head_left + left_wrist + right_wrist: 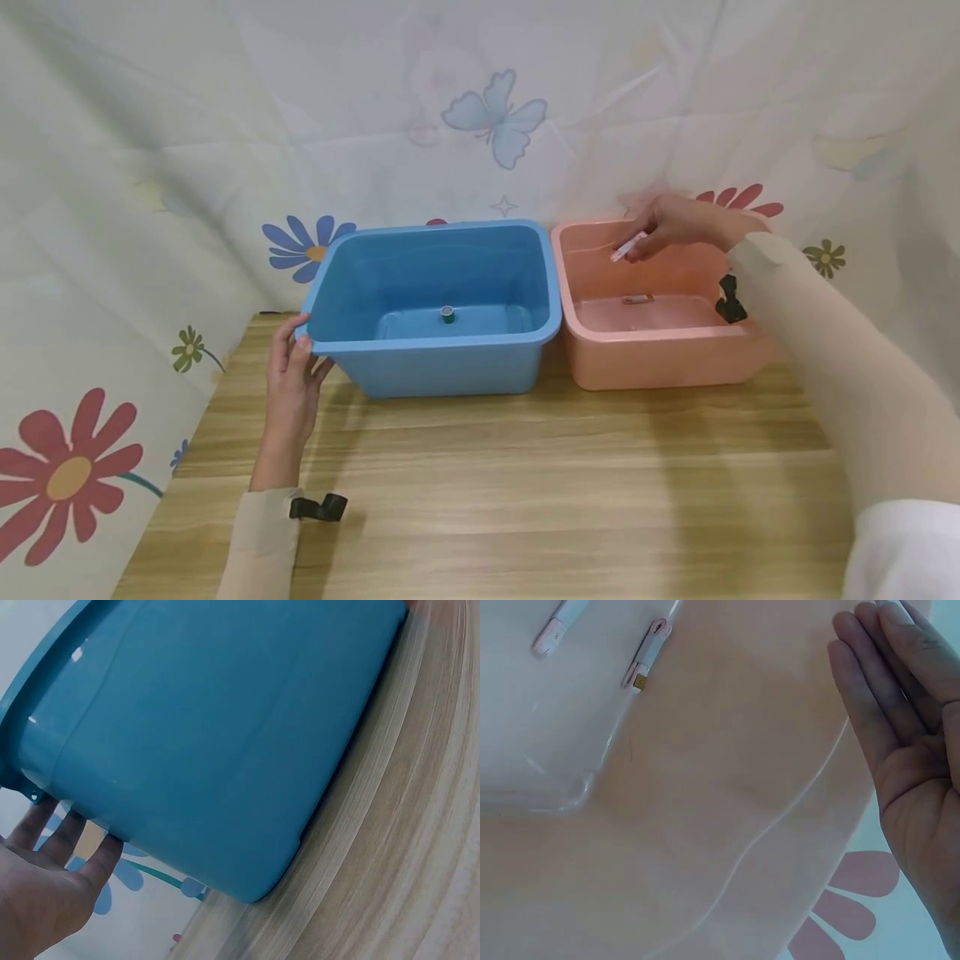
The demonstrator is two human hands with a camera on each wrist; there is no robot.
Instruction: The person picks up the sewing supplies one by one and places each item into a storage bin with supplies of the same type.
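Note:
My left hand (294, 367) grips the front-left corner of the blue basin (435, 367), and in the left wrist view its fingertips touch the basin's outer wall. Over the pink basin (667, 362), my right hand (671, 223) pinches a slim pink-and-white stick-like item (628, 247), tilted downward. Below it, a similar slim item (637, 298) lies along the back edge of the pink basin's floor. The right wrist view shows this one with a brownish-gold end (640, 681) and another slim pale item (551, 636) beside it.
A small green cylinder (447, 314) with a pale top stands inside the blue basin. Both basins sit side by side on a wood-grain table (480, 483), close to a white curtain (360, 125) printed with flowers and a butterfly.

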